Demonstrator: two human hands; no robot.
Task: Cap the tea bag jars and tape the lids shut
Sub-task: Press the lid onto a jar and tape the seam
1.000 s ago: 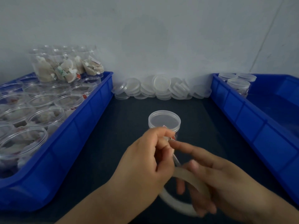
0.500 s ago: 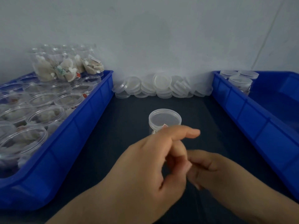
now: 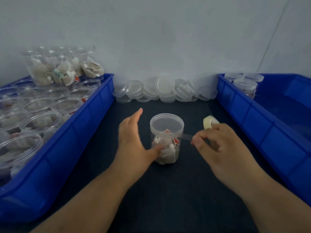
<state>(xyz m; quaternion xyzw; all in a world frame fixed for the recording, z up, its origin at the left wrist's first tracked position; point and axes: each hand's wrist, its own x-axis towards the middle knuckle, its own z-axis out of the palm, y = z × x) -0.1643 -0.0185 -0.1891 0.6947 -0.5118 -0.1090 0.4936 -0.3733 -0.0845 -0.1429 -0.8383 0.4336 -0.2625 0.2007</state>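
So the jar (image 3: 168,152) sits right between the two hands, lid (image 3: 167,123) already on, tea bags packed inside. The right hand (image 3: 217,143) has its fingers curled round the tape roll (image 3: 209,122), and thumb and forefinger pinch a short tape strip (image 3: 185,136). The strip runs from that pinch across to the lid's side wall, where its far end looks stuck. The left hand (image 3: 133,137) is on the far side of the jar from the pinch, fingers straight and spread, holding nothing. Its thumb touches the jar's lower body, and the fingers stand apart from the lid. My take: it's thin clear plastic with only tea bags in it, so very light and smooth, and it'll slide or tip toward the pinch if the tape gets tugged. I'd steady it by the body just under the lid, opposite the pull, without squeezing hard since thin walls flex. Tape's floppy and sticks to itself, so it wants to be taut. Outboard of the left hand is the left bin (image 3: 94,105) of uncapped jars, and outboard of the right hand is the right bin (image 3: 235,105).
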